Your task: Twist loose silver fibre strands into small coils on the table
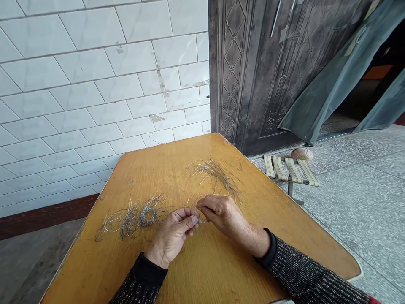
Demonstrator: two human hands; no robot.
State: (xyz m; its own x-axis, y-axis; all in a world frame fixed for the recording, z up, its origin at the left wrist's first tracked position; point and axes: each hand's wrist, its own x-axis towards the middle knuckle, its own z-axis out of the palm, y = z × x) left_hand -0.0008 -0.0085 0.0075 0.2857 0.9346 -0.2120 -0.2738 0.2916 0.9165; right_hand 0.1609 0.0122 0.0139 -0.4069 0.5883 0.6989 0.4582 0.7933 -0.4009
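While looking down, can see a wood-grain tabletop (pixel 164 173) across the lower middle of the frame. At lower centre, can see a right hand (pixel 229 217) pressed together at the tips, but cannot tell on what; beside it, a left hand (pixel 174 234) in a tight pinch. Just below centre, slightly right, can see a loose wire bundle (pixel 218 171); at lower left, wire coils (pixel 129 221); in that left pinch, a thin wire strand (pixel 203 221).

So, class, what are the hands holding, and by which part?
The left hand pinches thin wire between thumb and fingers. Which part of the wire, and whether the right hand holds some too, is too small to tell.
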